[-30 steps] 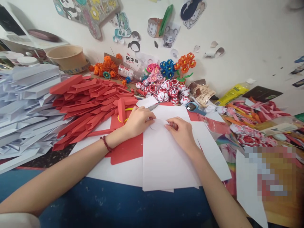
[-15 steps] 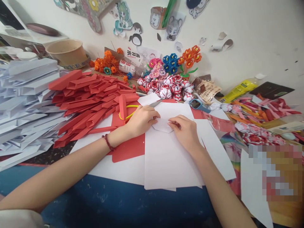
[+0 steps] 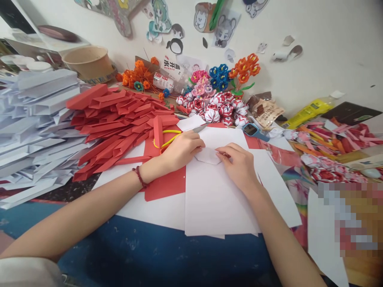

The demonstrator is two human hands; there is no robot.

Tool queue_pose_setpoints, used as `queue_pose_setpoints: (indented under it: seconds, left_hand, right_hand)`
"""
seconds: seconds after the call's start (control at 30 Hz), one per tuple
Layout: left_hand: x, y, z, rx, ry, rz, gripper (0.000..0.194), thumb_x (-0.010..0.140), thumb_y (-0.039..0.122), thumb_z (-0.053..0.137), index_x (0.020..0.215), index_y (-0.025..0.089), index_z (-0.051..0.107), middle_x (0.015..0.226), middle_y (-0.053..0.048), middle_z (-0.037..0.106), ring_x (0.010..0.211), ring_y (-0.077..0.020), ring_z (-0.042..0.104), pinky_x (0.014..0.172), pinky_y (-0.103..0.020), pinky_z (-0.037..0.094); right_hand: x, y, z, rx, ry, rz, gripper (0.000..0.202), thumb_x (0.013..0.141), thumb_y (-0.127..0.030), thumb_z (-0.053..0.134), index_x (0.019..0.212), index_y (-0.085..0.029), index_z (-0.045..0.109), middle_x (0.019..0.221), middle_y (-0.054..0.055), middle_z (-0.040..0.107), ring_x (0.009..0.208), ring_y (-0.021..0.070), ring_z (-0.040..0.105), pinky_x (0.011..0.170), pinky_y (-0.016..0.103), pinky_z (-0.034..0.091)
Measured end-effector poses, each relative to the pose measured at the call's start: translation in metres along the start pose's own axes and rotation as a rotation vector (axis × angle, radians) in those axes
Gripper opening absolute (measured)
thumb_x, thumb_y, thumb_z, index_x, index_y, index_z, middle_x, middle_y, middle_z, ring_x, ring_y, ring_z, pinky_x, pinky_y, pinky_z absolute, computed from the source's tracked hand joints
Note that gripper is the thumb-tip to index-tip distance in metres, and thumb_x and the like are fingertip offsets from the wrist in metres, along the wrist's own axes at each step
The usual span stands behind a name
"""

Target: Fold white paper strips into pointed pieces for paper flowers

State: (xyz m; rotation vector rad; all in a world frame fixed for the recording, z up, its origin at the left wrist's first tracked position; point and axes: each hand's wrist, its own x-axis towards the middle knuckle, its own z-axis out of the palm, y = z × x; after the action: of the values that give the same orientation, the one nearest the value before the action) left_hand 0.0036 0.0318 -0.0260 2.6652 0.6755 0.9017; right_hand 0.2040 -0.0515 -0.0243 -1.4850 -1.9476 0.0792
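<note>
A small piece of folded white paper (image 3: 208, 156) with slanted corners lies over the white sheets (image 3: 217, 203). My left hand (image 3: 186, 148) is closed on its left end, fingertips pinched together. At the right end, my right hand (image 3: 239, 162) pinches the paper's edge between thumb and fingers. Beside my left hand are scissors with yellow handles (image 3: 174, 137), partly covered by the hand. A red folded strip (image 3: 157, 131) rests across those handles, and red paper (image 3: 167, 185) shows beneath my left wrist.
Piles of white folded strips (image 3: 38, 119) and red folded strips (image 3: 119, 123) fill the left side. Red-and-white paper flowers (image 3: 221, 107), a blue watch (image 3: 253, 130) and a yellow bottle (image 3: 309, 113) stand or lie toward the back. A paper tub (image 3: 86, 61) is at the back left.
The whole view has shifted slightly, so things appear a little further right. Both hands keep their pinch on the folded paper, with only slight finger movement.
</note>
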Motion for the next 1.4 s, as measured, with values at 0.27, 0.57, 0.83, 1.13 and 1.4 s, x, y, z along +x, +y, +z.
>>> queue_pose_setpoints:
  seconds: [0.27, 0.57, 0.83, 1.13, 1.4]
  left_hand:
    - [-0.001, 0.0, 0.002, 0.044, -0.038, 0.013, 0.025, 0.087, 0.009, 0.046, 0.1, 0.016, 0.067, 0.09, -0.008, 0.065, 0.091, -0.021, 0.056, 0.079, -0.033, 0.047]
    - [-0.001, -0.002, 0.003, -0.021, 0.001, -0.029, 0.023, 0.085, 0.009, 0.05, 0.096, 0.016, 0.069, 0.09, -0.007, 0.067, 0.09, -0.0206, 0.059, 0.079, -0.033, 0.047]
    - [0.002, -0.002, 0.001, -0.052, -0.008, -0.07, 0.016, 0.082, 0.01, 0.055, 0.084, 0.016, 0.07, 0.081, -0.005, 0.067, 0.081, -0.0179, 0.06, 0.073, -0.029, 0.047]
    - [-0.001, 0.001, 0.002, -0.001, -0.008, 0.0, 0.024, 0.086, 0.009, 0.048, 0.096, 0.016, 0.069, 0.089, -0.007, 0.065, 0.09, -0.0199, 0.058, 0.079, -0.031, 0.047]
    - [0.0, 0.001, 0.005, 0.024, 0.008, 0.006, 0.022, 0.088, 0.011, 0.048, 0.096, 0.015, 0.069, 0.084, -0.007, 0.063, 0.086, -0.0186, 0.057, 0.075, -0.029, 0.046]
  right_hand:
    - [0.0, 0.003, 0.002, -0.041, -0.039, -0.053, 0.021, 0.086, -0.014, 0.053, 0.101, -0.022, 0.066, 0.095, 0.005, 0.065, 0.089, 0.0214, 0.059, 0.077, 0.034, 0.047]
    - [0.001, 0.002, 0.006, 0.01, 0.014, -0.02, 0.016, 0.084, -0.012, 0.054, 0.084, -0.021, 0.067, 0.077, 0.002, 0.061, 0.075, 0.0175, 0.057, 0.068, 0.03, 0.045]
    - [0.002, -0.002, 0.007, 0.012, 0.038, 0.057, 0.013, 0.08, -0.012, 0.055, 0.076, -0.02, 0.065, 0.074, 0.002, 0.061, 0.067, 0.0154, 0.056, 0.062, 0.028, 0.043]
    - [0.003, -0.003, 0.009, -0.024, 0.057, -0.015, 0.021, 0.08, -0.006, 0.052, 0.083, -0.021, 0.066, 0.08, 0.002, 0.061, 0.077, 0.0179, 0.056, 0.068, 0.03, 0.044]
    - [0.002, -0.003, 0.011, -0.058, 0.074, -0.052, 0.019, 0.084, -0.009, 0.051, 0.082, -0.02, 0.066, 0.08, 0.003, 0.06, 0.08, 0.018, 0.055, 0.071, 0.03, 0.043]
